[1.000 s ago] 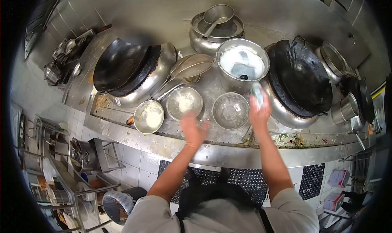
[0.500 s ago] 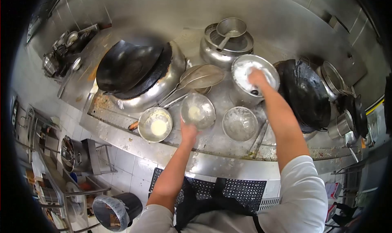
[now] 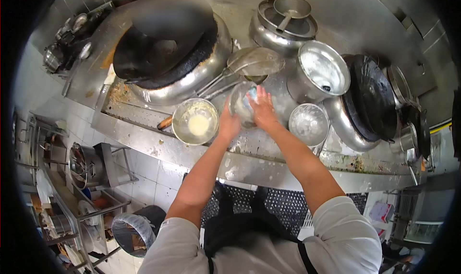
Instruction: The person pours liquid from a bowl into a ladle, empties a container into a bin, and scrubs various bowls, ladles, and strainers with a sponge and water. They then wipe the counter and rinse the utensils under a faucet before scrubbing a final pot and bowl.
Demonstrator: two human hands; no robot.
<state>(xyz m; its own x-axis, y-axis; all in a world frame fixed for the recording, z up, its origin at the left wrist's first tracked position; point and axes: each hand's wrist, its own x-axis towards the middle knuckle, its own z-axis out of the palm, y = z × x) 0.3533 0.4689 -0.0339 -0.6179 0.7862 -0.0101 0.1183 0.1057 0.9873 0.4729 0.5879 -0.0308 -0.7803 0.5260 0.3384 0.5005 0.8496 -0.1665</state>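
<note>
A round metal bowl (image 3: 236, 101) is gripped at its left rim by my left hand (image 3: 229, 124). My right hand (image 3: 262, 111) reaches into that bowl, pressing a pale blue and white scrubbing cloth (image 3: 252, 94) against its inside; the fingers cover much of the cloth. Left of my hands sits another metal bowl (image 3: 207, 112) holding a pale yellow residue. A third metal bowl (image 3: 309, 125) with a wet, whitish inside stands to the right. Behind it, a tall metal pot (image 3: 301, 84) contains white suds and a small dark object.
Large black woks (image 3: 144, 63) rest on a round steel stand at left; another black wok (image 3: 372, 99) is at right. A wire strainer (image 3: 261, 60) lies behind my hands. A saucepan (image 3: 293, 6) sits on a lidded pot. A lined bin (image 3: 127, 233) stands on the floor.
My right hand has come out of the sudsy pot, leftward and down into the bowl, with the cloth. My left hand stays on that bowl. The camera view has shifted.
</note>
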